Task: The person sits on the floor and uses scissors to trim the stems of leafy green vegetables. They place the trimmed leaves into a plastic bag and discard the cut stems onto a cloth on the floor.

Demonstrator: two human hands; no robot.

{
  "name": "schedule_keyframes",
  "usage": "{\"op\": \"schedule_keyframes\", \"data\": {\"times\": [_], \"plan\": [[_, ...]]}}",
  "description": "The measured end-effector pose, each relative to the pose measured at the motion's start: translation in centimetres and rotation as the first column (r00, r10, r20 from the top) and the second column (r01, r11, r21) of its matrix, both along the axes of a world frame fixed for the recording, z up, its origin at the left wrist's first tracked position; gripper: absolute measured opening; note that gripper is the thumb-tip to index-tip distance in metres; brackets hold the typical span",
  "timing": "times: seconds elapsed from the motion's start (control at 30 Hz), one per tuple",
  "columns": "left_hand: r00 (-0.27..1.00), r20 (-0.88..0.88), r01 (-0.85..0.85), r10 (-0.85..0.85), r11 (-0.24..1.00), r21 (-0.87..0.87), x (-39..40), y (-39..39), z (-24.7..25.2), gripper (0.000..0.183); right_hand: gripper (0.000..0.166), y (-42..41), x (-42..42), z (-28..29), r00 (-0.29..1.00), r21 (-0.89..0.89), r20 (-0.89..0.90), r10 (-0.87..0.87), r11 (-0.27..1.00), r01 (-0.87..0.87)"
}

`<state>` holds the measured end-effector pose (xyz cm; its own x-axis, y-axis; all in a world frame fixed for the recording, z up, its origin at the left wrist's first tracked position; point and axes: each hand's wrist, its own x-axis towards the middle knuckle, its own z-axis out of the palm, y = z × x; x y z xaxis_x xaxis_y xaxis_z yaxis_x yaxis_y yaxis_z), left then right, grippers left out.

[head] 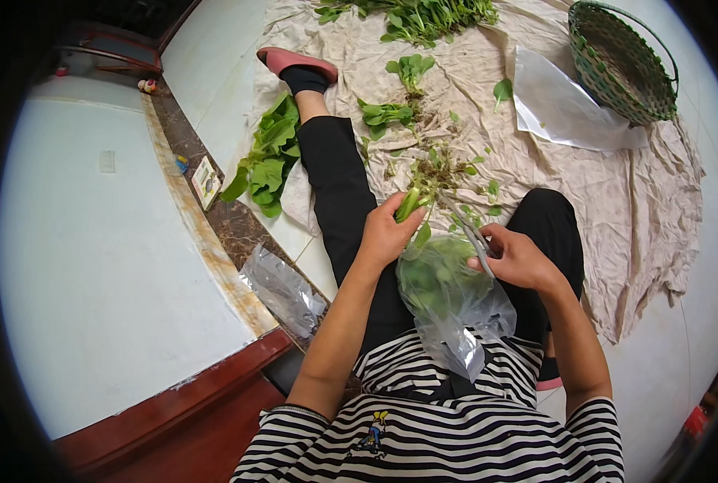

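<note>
My left hand (392, 232) grips the green stems of a leafy vegetable bunch (414, 198), its roots pointing away from me. In my right hand (512, 256) is a pair of scissors (470, 232), whose blades reach towards the root end of the bunch. A clear plastic bag (449, 290) with green leaves in it lies in my lap, below both hands. Soil, cut roots (443, 169) and small loose leaves are scattered on the cloth just beyond. Two small leafy plants (412, 72) lie farther off.
A wrinkled beige cloth (630, 211) covers the floor. On it are a pile of greens (437, 18), a white plastic sheet (558, 108) and a green woven basket (621, 66). Large leaves (268, 157) lie beside my outstretched leg. An empty clear bag (283, 290) rests near the wall at left.
</note>
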<state>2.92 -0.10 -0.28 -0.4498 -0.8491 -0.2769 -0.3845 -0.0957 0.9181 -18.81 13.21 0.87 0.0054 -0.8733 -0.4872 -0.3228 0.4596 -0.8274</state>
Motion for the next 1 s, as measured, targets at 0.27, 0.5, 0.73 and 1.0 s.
{"op": "schedule_keyframes", "data": {"times": [0.27,0.5,0.73,1.0], "plan": [[0.998,-0.049,0.036,-0.037,0.999,-0.035,-0.1,0.3,-1.4,0.027,0.047,0.6,-0.3,-2.0,0.983,0.003,0.146,-0.107,0.994,0.108],[0.936,0.352,0.175,0.033,0.821,-0.543,-0.4,0.7,-0.4,0.023,0.053,1.3,0.7,0.3,0.999,-0.086,0.036,-0.012,0.996,0.015],[0.927,0.375,0.270,0.004,0.688,-0.674,-0.9,1.4,0.3,0.025,0.060,0.5,0.9,1.0,0.988,-0.106,-0.153,-0.017,0.994,0.001],[0.924,0.381,0.270,-0.001,0.708,-0.652,-0.3,1.6,-0.1,0.025,0.045,0.5,0.4,0.8,0.998,-0.076,0.001,-0.065,0.995,0.065]]}}
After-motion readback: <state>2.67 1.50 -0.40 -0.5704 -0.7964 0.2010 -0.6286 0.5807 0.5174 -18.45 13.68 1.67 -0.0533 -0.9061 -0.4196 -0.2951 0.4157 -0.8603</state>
